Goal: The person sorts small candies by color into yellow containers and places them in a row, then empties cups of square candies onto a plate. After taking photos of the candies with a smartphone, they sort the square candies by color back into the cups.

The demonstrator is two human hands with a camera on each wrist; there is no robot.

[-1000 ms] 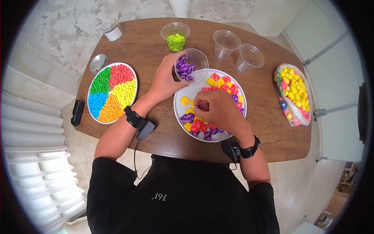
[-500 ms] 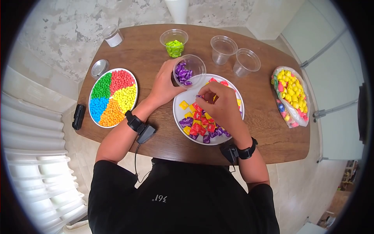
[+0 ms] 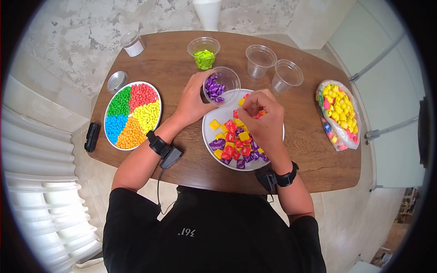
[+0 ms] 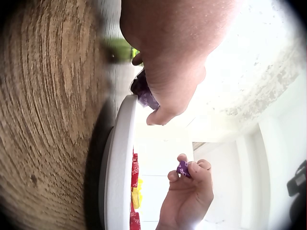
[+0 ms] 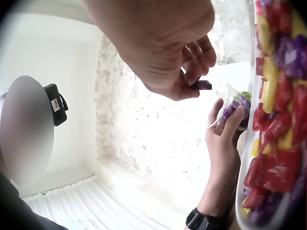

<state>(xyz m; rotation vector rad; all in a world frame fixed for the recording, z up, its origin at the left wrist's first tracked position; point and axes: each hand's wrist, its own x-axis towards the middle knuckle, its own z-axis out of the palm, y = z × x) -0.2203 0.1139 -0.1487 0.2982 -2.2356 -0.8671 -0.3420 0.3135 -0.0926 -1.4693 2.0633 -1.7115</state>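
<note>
My left hand (image 3: 193, 98) grips a clear plastic cup (image 3: 234, 84) around its side, tilted over the far left rim of a white plate (image 3: 217, 113). Purple wrapped candies (image 3: 214, 88) lie inside the cup. Above the plate, to the right of the cup, is my right hand (image 3: 266, 120). Its thumb and fingertips pinch one purple wrapped candy (image 4: 183, 168), also visible in the right wrist view; from the head it is hidden by the fingers. Red, yellow and purple wrapped candies (image 3: 230, 150) are spread on the plate.
Behind stand a cup (image 3: 191, 44) with green candies and two clear cups (image 3: 258, 70) (image 3: 282, 85). On the left, a plate (image 3: 160, 102) carries candies sorted by color, near a lidded jar (image 3: 134, 48) and a silver-topped tin (image 3: 117, 82). A candy bag (image 3: 337, 113) lies right.
My right hand has lifted from among the candies on the plate, come near the cup, then shifted slightly right. The left hand keeps its grip on the cup.
</note>
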